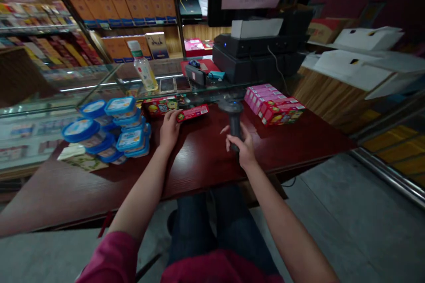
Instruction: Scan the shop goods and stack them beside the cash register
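At the middle of the dark red tabletop, my left hand (170,131) grips the left end of a small red box (195,112) that lies nearly flat. Another red box (162,105) with fruit pictures stands just behind that hand. My right hand (245,147) is closed around the handle of a black barcode scanner (235,124), held upright with a small blue light on its head. Some of its fingers are stretched out to the left of the handle. Right of the scanner lies a row of pink boxes (262,96) and red boxes (282,111).
Blue-lidded plastic tubs (131,139) are stacked at the left of the table (195,166), beside a pale green pack (83,158). A drink bottle (144,70) stands on the glass counter behind. Black till equipment (252,59) and white cartons (355,68) are at the back right.
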Tool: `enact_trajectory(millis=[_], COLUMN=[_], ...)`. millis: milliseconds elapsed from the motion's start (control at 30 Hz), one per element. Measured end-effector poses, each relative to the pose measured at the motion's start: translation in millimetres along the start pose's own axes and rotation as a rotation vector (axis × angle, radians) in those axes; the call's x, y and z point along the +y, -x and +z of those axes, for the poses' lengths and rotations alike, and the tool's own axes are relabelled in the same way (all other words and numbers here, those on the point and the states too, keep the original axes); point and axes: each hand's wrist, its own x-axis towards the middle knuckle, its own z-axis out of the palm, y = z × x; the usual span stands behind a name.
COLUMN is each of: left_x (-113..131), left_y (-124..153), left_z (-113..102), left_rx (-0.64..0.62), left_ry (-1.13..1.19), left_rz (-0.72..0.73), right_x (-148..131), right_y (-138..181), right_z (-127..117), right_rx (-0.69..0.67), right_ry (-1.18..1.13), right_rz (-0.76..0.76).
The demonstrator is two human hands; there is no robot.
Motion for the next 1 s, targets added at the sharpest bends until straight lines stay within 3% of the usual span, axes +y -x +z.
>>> enact_trajectory(millis=[100, 200, 700, 1000], left_x=[-19.5, -33.8, -39.5, -43.0], left_y=[-7.9, -13.6, -13.4, -10.6], left_z=[3.2, 7.4, 5.4, 2.9], left_rx=[0.086, 0.105, 0.111, 0.259], left_ry=[0.067, 0.128, 0.159, 0.008], left_rz=[-0.018, -0.022, 0.004, -0.132], right_x=[9.4, 19.2, 24.4, 34.2], right_y=[-8.2, -10.4, -5.7, -6.9], right_z=[17.2, 19.1, 16.8, 14.3], right_rx=[-0.209, -0.269, -0.249, -0.210], right_ry=[-0.026, -0.012, 0.024, 0.020], right_rz=[0.118, 0.164, 0.180, 0.178])
